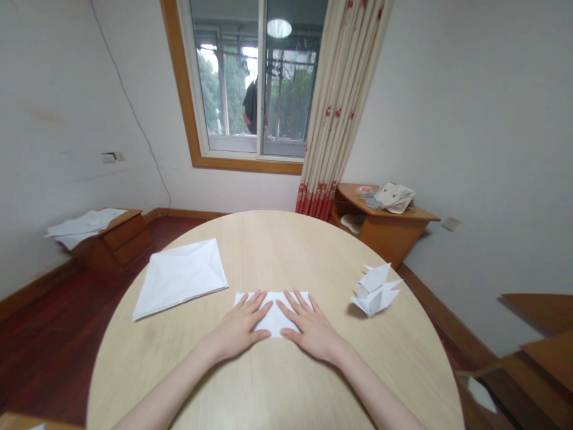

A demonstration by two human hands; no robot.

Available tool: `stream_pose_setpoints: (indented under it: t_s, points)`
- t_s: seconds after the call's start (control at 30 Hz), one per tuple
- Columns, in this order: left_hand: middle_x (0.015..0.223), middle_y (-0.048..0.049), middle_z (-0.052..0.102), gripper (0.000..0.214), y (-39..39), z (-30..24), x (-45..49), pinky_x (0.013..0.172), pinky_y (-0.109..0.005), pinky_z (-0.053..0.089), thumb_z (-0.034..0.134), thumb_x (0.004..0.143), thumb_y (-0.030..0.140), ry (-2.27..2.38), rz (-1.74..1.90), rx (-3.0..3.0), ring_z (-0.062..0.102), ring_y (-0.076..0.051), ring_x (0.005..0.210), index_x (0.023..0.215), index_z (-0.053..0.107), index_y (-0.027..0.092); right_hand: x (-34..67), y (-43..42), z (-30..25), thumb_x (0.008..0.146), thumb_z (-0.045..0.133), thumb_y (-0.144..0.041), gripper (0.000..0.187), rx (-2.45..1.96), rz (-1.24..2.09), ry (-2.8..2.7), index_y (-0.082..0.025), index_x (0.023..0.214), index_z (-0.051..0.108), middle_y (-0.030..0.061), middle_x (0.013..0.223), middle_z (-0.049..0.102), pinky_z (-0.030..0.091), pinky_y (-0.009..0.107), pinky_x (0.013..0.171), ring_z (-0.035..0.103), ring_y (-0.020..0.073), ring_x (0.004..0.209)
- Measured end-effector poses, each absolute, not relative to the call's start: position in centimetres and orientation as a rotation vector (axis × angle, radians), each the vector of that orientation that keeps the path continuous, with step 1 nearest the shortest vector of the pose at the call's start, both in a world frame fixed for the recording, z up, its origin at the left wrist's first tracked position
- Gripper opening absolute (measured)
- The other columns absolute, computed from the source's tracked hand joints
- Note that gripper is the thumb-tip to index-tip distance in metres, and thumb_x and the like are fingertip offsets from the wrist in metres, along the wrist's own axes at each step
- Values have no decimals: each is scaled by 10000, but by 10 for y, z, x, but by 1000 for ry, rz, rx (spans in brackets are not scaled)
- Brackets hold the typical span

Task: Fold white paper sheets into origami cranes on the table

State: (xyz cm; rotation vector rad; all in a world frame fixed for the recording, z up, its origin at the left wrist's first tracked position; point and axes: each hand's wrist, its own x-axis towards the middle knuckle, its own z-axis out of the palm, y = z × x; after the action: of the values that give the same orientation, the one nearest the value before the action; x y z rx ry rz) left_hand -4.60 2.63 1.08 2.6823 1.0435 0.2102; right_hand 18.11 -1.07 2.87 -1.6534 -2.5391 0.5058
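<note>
A small white sheet of paper (275, 325) lies flat on the round wooden table (286, 382) in front of me. My left hand (244, 325) presses on its left part, fingers spread and pointing away from me. On the right part rests my right hand (308, 327), also flat with its fingers apart. Both thumbs point inward over the paper, with a strip of it bare between them. The palms cover much of the sheet, so its outer sides are partly hidden.
A stack of larger white paper (181, 278) lies at the table's left. Folded white paper figures (375, 289) stand near the right edge. Beyond the table are a corner cabinet (385, 230) with a cloth bag (394, 197), a low drawer unit (128, 239), a curtain (340, 101) and a window.
</note>
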Motion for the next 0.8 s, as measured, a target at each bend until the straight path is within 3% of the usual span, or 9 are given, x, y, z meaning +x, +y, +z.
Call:
stream_pose_setpoints:
  t_s: [0.2,0.4,0.8]
  points:
    - [1539,-123,101,680,29,23,-53,1152,-465,112,486,911,506,1026,82,2523,78,-249,1428,1471,233,216,191,-9,38,920,382,-548,629,-1784,650,-2549,-338,1470,162,15,1563,-2,-62,529,1130,-98,260,1422]
    - [1538,-117,63,716,35,22,-63,1144,-497,89,491,888,561,957,71,2492,32,-269,1425,1473,212,257,209,-6,33,876,438,-579,728,-1865,697,-2502,-327,1478,117,21,1546,-114,-68,530,1123,-213,272,1385]
    - [1529,-98,6,740,44,24,-89,1111,-575,70,570,874,470,990,-49,2488,-27,-311,1407,1471,159,325,228,-7,37,837,483,-592,825,-2034,726,-2420,-266,1488,94,47,1549,-67,-21,533,1130,-169,303,1388]
